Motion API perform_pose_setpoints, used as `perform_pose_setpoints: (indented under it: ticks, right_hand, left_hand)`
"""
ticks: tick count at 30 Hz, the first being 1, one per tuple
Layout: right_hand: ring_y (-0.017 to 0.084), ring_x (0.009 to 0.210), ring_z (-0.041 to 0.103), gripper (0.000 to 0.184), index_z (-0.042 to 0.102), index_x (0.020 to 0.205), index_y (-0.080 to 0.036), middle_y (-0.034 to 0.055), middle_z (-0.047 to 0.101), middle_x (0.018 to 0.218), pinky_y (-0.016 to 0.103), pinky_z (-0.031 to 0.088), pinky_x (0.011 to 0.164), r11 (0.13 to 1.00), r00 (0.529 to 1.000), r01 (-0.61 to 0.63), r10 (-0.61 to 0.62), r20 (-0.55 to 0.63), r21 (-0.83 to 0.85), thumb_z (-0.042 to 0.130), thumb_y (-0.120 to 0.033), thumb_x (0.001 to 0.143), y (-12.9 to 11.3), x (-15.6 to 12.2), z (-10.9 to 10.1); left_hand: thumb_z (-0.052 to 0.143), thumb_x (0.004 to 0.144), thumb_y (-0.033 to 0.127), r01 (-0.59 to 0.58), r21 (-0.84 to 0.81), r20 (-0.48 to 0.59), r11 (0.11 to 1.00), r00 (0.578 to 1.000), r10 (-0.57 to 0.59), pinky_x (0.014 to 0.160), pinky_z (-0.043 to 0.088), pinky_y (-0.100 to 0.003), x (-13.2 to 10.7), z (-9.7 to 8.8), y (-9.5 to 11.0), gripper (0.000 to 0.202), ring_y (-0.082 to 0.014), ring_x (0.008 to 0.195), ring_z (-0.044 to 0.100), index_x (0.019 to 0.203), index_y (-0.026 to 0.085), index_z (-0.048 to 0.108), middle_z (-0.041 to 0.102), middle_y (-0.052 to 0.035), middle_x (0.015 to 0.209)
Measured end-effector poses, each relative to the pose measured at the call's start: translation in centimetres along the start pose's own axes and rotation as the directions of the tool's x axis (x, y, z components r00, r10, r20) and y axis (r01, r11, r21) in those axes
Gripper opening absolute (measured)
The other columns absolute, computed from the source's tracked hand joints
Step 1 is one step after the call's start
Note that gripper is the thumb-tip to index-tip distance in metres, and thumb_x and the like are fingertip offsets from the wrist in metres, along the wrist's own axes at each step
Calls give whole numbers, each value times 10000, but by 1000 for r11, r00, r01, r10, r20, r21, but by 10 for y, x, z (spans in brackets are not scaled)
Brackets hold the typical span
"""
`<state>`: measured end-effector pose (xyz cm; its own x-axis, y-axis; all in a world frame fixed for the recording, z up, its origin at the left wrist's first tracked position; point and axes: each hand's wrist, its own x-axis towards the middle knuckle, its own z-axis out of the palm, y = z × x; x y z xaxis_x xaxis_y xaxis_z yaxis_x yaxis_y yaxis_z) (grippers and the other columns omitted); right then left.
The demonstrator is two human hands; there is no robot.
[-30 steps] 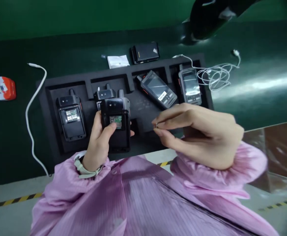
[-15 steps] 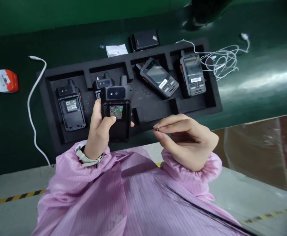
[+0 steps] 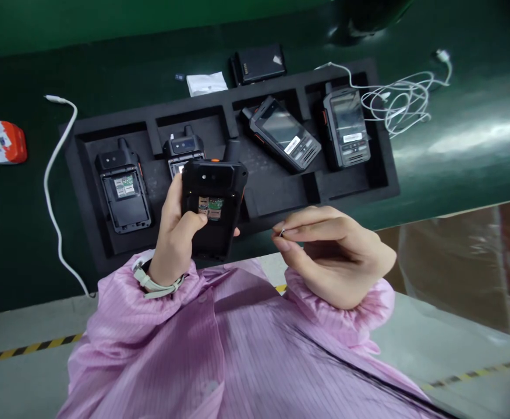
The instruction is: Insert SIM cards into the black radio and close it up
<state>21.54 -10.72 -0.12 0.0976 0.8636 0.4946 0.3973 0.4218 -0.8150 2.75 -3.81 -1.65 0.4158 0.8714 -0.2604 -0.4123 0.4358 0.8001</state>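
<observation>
**While the left hand (image 3: 174, 238) grips an open-backed handset (image 3: 220, 238), the right hand (image 3: 337, 253) pinches a tiny thin piece (image 3: 282, 233)**

Although the piece is too small to identify, the work looks to be at a stage between handling it and bringing it to the handset: the two are near each other but apart. The handset is held above the front of the black foam tray (image 3: 264, 189) on the worktop (image 3: 451, 151), back facing up and antenna pointing away from the person. Metal card slots (image 3: 211, 208) show in its recess.

In my judgement, any move to join the two would call for a short leftward reach, the piece turned flat to match a slot, and the left thumb shifted off the slots' edge.

The left hand comes in from below, wrapped around the handset's left side. Its thumb lies across the back, its tip at the lower left of the slots, and a fingertip shows past the far edge. The right hand points left, knuckles up and wrist bent, with its sleeve just above the worktop's front edge or over the floor. Its fingers (image 3: 314, 216) are closed to a narrow pinch, thumb beneath, with only a pale edge of the piece exposed between the tips.
</observation>
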Motion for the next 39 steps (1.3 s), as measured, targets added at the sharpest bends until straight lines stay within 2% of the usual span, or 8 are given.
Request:
perform_pose_setpoints:
  ticks: [3, 6, 11, 21, 29, 33, 36, 39]
  right_hand:
    - [151, 725, 700, 396, 732, 1073, -209, 27, 743, 892, 289, 586, 632, 1000, 999, 16, -15, 34, -15, 763, 28, 758, -3, 0, 3]
    - [151, 744, 702, 507, 710, 1216, -199, 40, 759, 950, 292, 596, 649, 998, 996, 51, -47, 81, -40, 752, 39, 771, -9, 5, 8]
    - [150, 785, 724, 406, 702, 1167, -169, 66, 769, 937, 270, 621, 703, 987, 984, 122, -106, 143, -104, 689, 63, 834, -21, 17, 17]
    - [154, 773, 716, 393, 701, 1155, -162, 75, 763, 929, 275, 615, 676, 982, 980, 144, -125, 152, -123, 679, 72, 840, -22, 17, 18]
    - [149, 772, 704, 400, 702, 1166, -193, 49, 748, 919, 269, 609, 682, 983, 985, 124, -106, 133, -138, 669, 58, 856, -26, 18, 21]
    - [171, 826, 716, 273, 727, 1094, -204, 51, 734, 936, 296, 605, 725, 980, 997, -59, 66, 34, -189, 634, -25, 909, -19, 21, 27]
    - [160, 788, 710, 153, 713, 1040, -193, 30, 726, 901, 283, 581, 692, 949, 966, -257, 248, -74, -184, 662, -120, 915, 3, 25, 30]
    - [139, 692, 679, 64, 704, 930, -179, 2, 717, 797, 257, 551, 660, 899, 949, -306, 314, -26, -312, 691, -149, 875, 28, 30, 29]
  left_hand:
    - [565, 759, 163, -24, 10, -35, 1000, 999, 24, 563, 647, -331, -1, 2, -2, 516, -212, 637, 759, 1269, 240, 541, 777, -9, 874]
    - [582, 784, 172, -81, 18, -85, 997, 993, 82, 683, 681, -394, -3, 4, -5, 485, -253, 812, 792, 1263, 253, 579, 788, -32, 1004]
    - [587, 850, 210, -140, 19, -123, 990, 982, 141, 755, 685, -436, -3, 5, -8, 384, -290, 918, 794, 1224, 253, 661, 783, -37, 1011]
    - [599, 790, 191, -255, 163, -189, 953, 940, 284, 860, 662, -431, -2, -2, -13, 242, -316, 1137, 722, 985, 220, 740, 734, -26, 841]
    - [606, 797, 260, -285, 125, -84, 950, 951, 296, 949, 638, -440, 0, -4, -19, 428, -307, 1143, 726, 1221, 242, 663, 763, -34, 1105]
    - [561, 901, 410, -157, 27, -93, 987, 983, 158, 883, 656, -409, -1, 1, -13, 422, -318, 1151, 729, 1291, 258, 609, 760, -41, 1146]
    - [572, 914, 390, -110, -16, -138, 994, 985, 107, 821, 667, -377, 0, 5, -9, 365, -278, 1051, 761, 1251, 254, 604, 757, -42, 1158]
    - [592, 913, 396, -127, -18, -193, 992, 974, 121, 813, 666, -369, 2, 6, -6, 308, -253, 1013, 769, 1181, 245, 603, 762, -52, 1139]
